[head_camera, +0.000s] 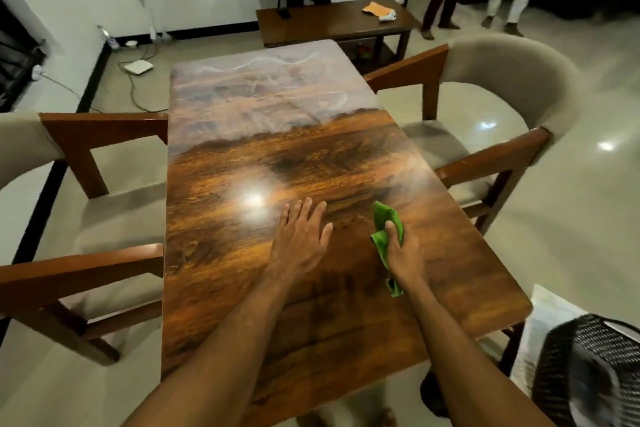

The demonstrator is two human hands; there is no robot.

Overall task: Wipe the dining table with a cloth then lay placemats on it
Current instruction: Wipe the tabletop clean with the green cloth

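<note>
At the left, a beige-cushioned chair with a brown wooden frame (104,218) stood just beside the glossy brown wood-grain dining worktop (242,288). The left hand (299,239) lay flat on the near-middle of the worktop, its grip spread, fingers straight and pointing far, holding nothing; it looked like a brace. Just right of it, the small green cloth (387,218) rested bunched on the worktop, one tail trailing toward the near side under the wrist. The right hand (405,255) had its grip curled round the cloth's middle, thumb on top, pressing it to the wood.

The cloth looked light, soft and limp, so it would likely fold and slide out of a loose hold. Gathering it into a wad under the palm, as here, seemed the sound place to take it, with the tail tucked in so it would not drag. The lacquered surface looked slick, so the cloth should glide easily.

The far half of the worktop carried a pale hazy film with curved streaks, which suggested wiping was unfinished there. At the right stood a second chair of the same kind (502,87). At the near right edge was a dark woven item (606,357), perhaps placemats; I could not tell.
</note>
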